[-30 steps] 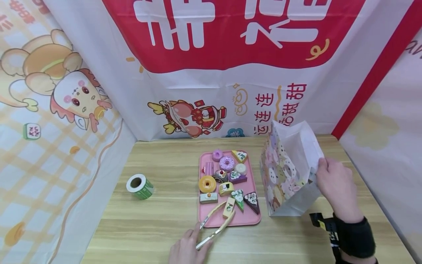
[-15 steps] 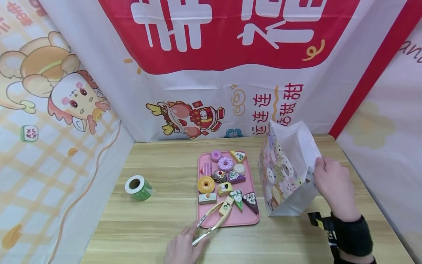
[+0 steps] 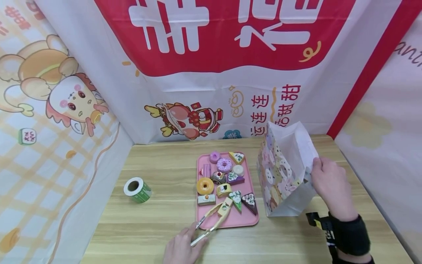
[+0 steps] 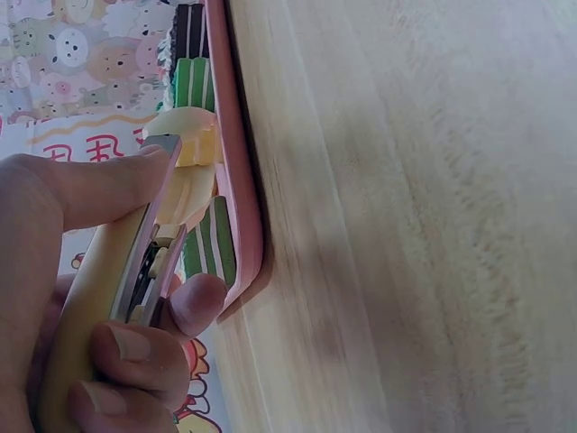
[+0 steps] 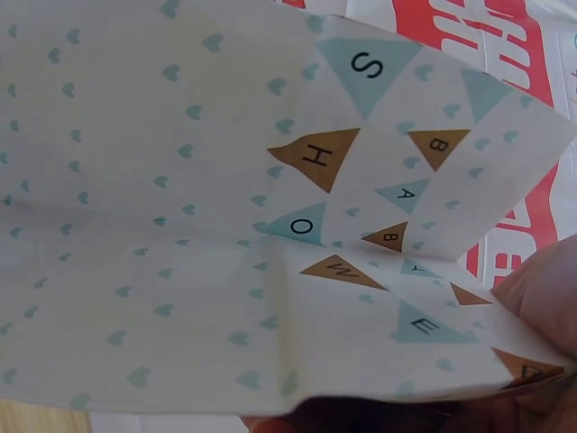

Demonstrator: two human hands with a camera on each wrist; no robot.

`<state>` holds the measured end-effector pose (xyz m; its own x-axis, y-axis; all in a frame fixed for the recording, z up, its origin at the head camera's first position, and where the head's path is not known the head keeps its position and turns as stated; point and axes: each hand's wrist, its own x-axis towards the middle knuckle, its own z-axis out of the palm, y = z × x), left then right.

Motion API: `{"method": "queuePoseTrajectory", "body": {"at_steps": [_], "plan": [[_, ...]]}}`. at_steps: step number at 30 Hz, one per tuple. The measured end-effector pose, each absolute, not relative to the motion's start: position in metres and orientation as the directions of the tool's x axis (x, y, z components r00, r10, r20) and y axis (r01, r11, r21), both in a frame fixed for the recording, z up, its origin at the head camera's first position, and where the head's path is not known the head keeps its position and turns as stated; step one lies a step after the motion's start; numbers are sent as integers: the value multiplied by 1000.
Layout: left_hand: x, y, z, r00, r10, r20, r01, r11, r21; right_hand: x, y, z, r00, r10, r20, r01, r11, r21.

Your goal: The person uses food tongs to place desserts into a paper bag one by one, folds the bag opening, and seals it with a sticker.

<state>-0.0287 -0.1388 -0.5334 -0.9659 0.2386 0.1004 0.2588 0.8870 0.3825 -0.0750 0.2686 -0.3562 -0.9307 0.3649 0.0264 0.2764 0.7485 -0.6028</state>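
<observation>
Across a wood-grain table (image 3: 158,227), an animal-print paper bag (image 3: 280,179) is stood towards the far right corner, its open rim pinched by the fingers of the right hand (image 3: 331,187). A pink tray (image 3: 245,220) of toy cakes (image 3: 249,203) is set beside it, nearer mid-table. Tongs (image 3: 215,224) are gripped by the fingers of the left hand (image 3: 182,247); between their tips, at the tray's near end, a yellow cake (image 3: 225,206) is seen. Whether it is lifted cannot be told.

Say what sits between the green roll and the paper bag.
The pink tray of cakes and doughnuts, seen in the head view between the roll and the bag.
</observation>
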Motion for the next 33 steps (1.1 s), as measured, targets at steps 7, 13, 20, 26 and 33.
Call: {"method": "queuePoseTrajectory", "body": {"at_steps": [7, 13, 20, 26, 33], "plan": [[-31, -143, -533, -970, 221, 97, 241, 882, 404, -75, 267, -356, -930, 367, 24, 279, 746, -604], [-37, -146, -530, -979, 201, 25, 191, 873, 449, -76, 267, -357, -928, 373, 13, 289, 742, -604], [-44, -148, -525, -973, 230, -2, 204, 868, 452, -76, 268, -357, -927, 374, 30, 281, 746, -604], [-45, -149, -525, -968, 248, 28, 237, 873, 427, -76, 268, -357, -928, 372, 30, 282, 751, -597], [-46, -150, -520, -958, 277, 73, 282, 867, 411, -76, 269, -356, -926, 373, 51, 275, 763, -585]]}}
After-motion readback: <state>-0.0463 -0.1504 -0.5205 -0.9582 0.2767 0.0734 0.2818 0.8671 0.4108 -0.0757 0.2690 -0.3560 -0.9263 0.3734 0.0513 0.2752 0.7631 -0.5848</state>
